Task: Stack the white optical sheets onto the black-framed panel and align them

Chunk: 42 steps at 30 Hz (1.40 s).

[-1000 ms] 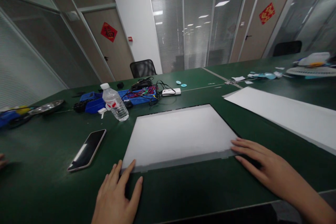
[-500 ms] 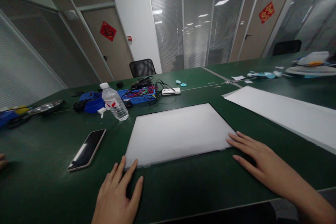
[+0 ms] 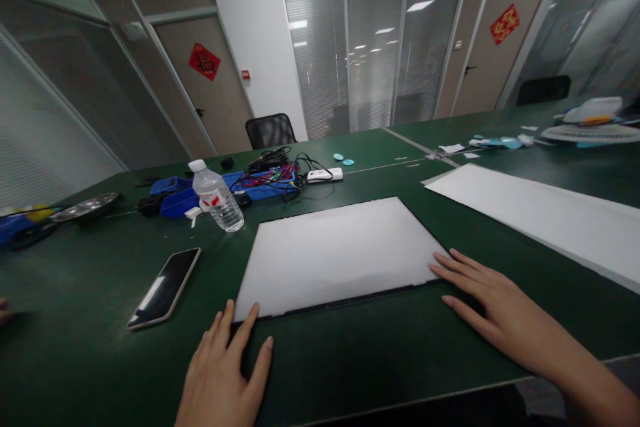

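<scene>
A flat white panel [image 3: 335, 257] with a thin dark border lies on the green table in front of me. My left hand [image 3: 225, 360] rests at its near left corner, fingers spread, fingertips on the corner. At the near right corner, my right hand [image 3: 493, 303] lies with its fingers stretched out and the fingertips touching the panel's edge. Neither hand is wrapped around anything. To the left of the panel are a phone [image 3: 166, 287] lying flat and a clear plastic water bottle [image 3: 219, 197] with a white cap, standing upright.
Behind the bottle, a blue tray [image 3: 270, 187] holds tangled wires, with a white power strip [image 3: 325, 175] beside it. Large white sheets [image 3: 545, 217] lie on the right. Farther right sits a fan-like white object [image 3: 595, 127]. Part of another hand [image 3: 4, 312] shows at the left edge.
Along the panel's near edge, the pale strip seen before no longer shows and the dark border is visible. Both hands stay almost in place.
</scene>
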Available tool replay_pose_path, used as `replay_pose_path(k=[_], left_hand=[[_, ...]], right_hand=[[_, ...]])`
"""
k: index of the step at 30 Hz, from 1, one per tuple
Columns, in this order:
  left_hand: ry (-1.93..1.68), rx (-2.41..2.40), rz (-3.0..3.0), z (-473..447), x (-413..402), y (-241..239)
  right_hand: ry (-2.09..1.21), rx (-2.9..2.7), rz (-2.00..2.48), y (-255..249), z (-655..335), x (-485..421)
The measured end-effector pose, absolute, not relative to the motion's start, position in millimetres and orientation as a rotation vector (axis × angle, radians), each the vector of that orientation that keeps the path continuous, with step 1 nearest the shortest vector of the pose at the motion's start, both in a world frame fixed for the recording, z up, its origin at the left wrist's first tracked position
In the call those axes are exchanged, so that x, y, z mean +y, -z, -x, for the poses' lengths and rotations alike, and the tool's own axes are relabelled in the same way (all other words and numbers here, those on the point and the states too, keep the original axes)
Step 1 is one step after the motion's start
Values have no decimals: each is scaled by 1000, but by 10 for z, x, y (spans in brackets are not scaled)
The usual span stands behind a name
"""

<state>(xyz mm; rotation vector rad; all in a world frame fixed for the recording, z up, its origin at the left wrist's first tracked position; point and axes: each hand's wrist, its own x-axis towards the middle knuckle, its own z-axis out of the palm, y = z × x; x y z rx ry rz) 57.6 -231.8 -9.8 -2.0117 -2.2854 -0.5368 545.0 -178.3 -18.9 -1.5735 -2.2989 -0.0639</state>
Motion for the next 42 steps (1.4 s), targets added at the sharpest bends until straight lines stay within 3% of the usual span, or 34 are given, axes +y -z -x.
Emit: replay_pose_path(k=[42], left_hand=[[653,-2349,1970,-586,-2338,63]], right_hand=[[-26,-2225,1602,135,-5417,-1805]])
